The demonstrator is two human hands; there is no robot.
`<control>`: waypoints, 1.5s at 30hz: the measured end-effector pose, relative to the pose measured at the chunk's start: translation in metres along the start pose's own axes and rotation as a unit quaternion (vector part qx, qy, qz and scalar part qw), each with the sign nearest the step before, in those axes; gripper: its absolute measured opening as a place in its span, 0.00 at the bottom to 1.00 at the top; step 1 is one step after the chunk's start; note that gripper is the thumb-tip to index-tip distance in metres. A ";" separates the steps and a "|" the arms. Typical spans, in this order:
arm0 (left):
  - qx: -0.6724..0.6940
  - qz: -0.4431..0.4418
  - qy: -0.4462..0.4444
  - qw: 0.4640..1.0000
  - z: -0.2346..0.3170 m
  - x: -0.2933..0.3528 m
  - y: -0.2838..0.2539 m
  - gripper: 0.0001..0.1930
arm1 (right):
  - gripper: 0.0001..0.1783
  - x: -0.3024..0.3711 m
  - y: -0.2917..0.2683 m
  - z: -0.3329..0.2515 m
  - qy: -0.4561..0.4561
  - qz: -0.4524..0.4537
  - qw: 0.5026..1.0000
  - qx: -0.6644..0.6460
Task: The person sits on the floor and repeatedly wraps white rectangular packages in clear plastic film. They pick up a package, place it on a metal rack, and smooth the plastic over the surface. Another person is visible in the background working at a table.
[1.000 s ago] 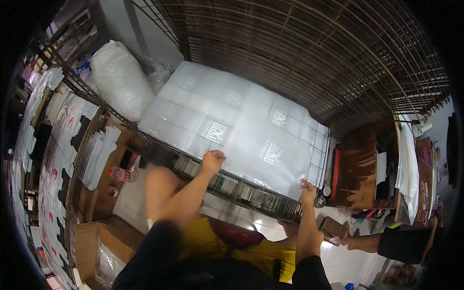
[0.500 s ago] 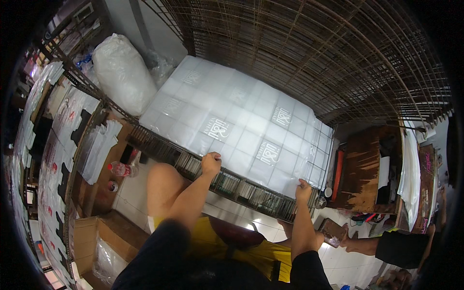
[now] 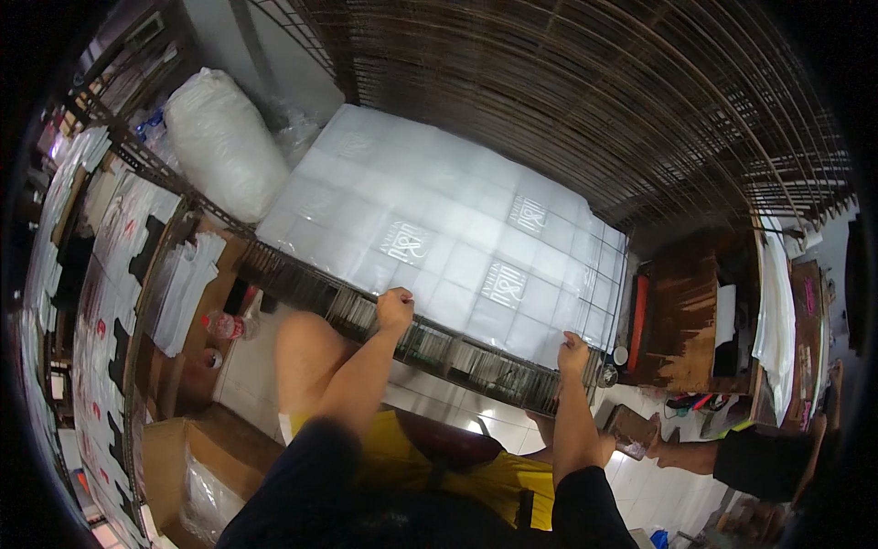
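Wire rack (image 3: 439, 352): 2 hands, left (image 3: 395, 309), right (image 3: 573, 352), grip plastic sheet (image 3: 439, 238) edge.

Overhead a wire grid (image 3: 585, 101) spans the room, shelves (image 3: 101, 274) packed with stock line the left, a cardboard box (image 3: 183, 467) sits on the pale tiled floor (image 3: 247, 366), and a worn wooden desk (image 3: 681, 320) stands right.

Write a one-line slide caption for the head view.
Both hands, left hand and right hand, grip the near edge of a clear plastic sheet on a wire rack.
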State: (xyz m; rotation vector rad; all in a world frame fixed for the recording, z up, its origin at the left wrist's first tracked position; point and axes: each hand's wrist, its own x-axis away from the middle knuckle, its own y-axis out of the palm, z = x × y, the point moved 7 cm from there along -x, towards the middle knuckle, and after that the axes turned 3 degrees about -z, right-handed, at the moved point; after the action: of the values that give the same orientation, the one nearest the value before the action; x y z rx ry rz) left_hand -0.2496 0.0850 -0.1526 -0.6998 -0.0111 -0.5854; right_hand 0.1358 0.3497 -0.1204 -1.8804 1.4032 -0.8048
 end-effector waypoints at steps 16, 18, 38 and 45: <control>-0.042 -0.002 0.035 0.999 0.012 0.005 -0.004 0.07 | 0.15 0.001 0.004 0.016 0.008 0.037 0.999 -0.017; -0.045 -0.009 0.028 0.999 0.012 0.005 -0.004 0.07 | 0.15 0.002 0.004 0.017 0.021 0.041 0.999 -0.025; -0.137 0.010 0.030 0.990 0.028 0.012 -0.011 0.10 | 0.13 0.008 -0.026 -0.001 -0.020 0.063 0.996 -0.061; -0.128 0.033 0.061 0.989 0.073 0.035 -0.022 0.10 | 0.13 0.006 -0.227 -0.075 -0.213 0.279 0.936 -0.035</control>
State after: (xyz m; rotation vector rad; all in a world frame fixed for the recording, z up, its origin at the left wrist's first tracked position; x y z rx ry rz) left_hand -0.2180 0.0984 -0.0761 -0.9099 0.2028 -0.5706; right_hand 0.2076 0.3830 0.1057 -1.4606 1.5692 -0.0620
